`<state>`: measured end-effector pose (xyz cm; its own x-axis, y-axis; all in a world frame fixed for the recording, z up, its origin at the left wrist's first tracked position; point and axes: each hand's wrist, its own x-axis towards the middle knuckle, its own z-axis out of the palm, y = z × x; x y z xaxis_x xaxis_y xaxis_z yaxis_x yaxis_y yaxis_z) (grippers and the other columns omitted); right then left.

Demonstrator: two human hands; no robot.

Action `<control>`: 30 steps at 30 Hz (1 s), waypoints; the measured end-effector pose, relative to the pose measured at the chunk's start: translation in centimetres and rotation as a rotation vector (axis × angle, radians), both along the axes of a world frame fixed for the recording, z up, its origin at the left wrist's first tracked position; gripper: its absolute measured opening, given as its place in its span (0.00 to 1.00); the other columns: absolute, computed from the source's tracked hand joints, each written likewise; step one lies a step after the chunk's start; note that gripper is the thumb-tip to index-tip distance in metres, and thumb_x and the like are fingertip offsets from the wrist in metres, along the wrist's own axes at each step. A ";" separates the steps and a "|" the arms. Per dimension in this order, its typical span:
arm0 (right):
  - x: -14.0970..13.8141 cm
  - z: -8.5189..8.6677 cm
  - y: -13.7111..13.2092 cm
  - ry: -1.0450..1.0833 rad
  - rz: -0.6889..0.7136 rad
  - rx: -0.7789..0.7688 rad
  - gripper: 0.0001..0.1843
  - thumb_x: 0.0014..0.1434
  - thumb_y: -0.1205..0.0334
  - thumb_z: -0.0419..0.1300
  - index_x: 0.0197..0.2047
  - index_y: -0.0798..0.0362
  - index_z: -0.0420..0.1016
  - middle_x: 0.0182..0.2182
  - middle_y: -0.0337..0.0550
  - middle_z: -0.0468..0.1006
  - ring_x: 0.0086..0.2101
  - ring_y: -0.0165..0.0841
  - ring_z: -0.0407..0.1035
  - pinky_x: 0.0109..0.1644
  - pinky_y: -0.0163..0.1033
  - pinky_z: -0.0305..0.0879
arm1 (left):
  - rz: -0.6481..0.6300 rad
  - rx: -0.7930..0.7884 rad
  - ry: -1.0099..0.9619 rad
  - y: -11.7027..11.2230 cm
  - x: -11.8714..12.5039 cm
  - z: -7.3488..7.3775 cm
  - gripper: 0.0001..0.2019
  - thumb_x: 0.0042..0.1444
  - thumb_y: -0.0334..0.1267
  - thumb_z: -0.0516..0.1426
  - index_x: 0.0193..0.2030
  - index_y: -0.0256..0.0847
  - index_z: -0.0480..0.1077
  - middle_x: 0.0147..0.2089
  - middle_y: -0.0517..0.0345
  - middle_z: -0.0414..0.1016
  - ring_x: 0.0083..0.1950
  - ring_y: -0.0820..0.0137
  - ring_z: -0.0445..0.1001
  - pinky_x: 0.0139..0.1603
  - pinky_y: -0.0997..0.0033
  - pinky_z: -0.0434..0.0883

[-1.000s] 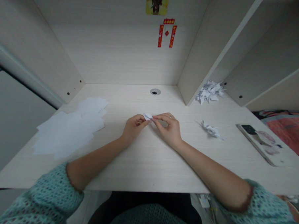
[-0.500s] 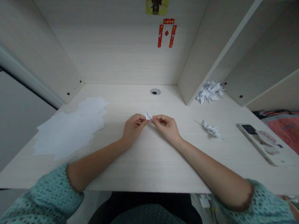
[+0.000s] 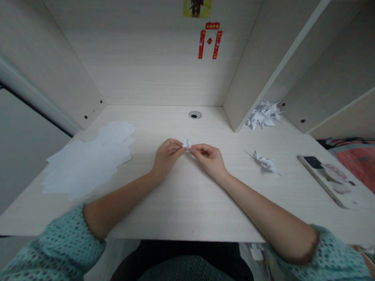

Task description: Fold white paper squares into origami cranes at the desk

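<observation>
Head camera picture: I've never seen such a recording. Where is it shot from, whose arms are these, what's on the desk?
No machine here: a camera worn on a person's head looks forward and down, so both arms are that person's own. The left hand and right hand meet over the pale desk and pinch a small folded paper between their fingertips. Loose white sheets lie to the left. To the right lie one folded paper figure, a pile of similar figures further back, and a phone.
</observation>
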<state>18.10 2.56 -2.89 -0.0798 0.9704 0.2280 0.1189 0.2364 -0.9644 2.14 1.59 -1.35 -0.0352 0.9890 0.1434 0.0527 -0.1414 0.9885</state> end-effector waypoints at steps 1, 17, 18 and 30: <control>0.0 0.0 0.0 0.009 0.007 -0.012 0.16 0.50 0.50 0.63 0.33 0.55 0.79 0.30 0.44 0.81 0.28 0.32 0.71 0.34 0.37 0.66 | 0.011 -0.005 -0.014 0.1 0.0 0.0 0.14 0.45 0.42 0.65 0.35 0.40 0.68 0.30 0.61 0.76 0.34 0.70 0.75 0.38 0.71 0.68; -0.1 0.4 -0.2 0.071 0.014 -0.031 0.15 0.51 0.50 0.63 0.32 0.54 0.78 0.30 0.44 0.80 0.29 0.32 0.71 0.35 0.38 0.66 | -0.150 -0.093 -0.061 0.3 0.0 -0.2 0.17 0.44 0.42 0.65 0.41 0.38 0.74 0.38 0.55 0.79 0.40 0.67 0.76 0.46 0.68 0.69; -0.1 0.3 -0.2 0.066 0.019 -0.028 0.15 0.50 0.50 0.63 0.32 0.54 0.78 0.29 0.44 0.80 0.29 0.32 0.71 0.35 0.38 0.66 | -0.158 -0.092 -0.066 0.3 0.0 -0.2 0.15 0.44 0.42 0.65 0.38 0.38 0.75 0.38 0.55 0.79 0.40 0.68 0.76 0.47 0.68 0.69; 0.7 1.8 -0.6 -0.107 -0.019 0.381 0.20 0.59 0.61 0.57 0.55 0.45 0.69 0.41 0.45 0.74 0.38 0.33 0.69 0.42 0.40 0.67 | -0.219 -0.152 -0.117 0.9 -0.8 -0.2 0.17 0.45 0.46 0.64 0.38 0.36 0.76 0.37 0.53 0.79 0.37 0.69 0.75 0.47 0.67 0.69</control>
<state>18.82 1.93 -1.13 -0.1058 0.8191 0.5638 0.2218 0.5722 -0.7896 1.32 2.53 -1.52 0.1736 0.9848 0.0005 -0.0780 0.0132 0.9969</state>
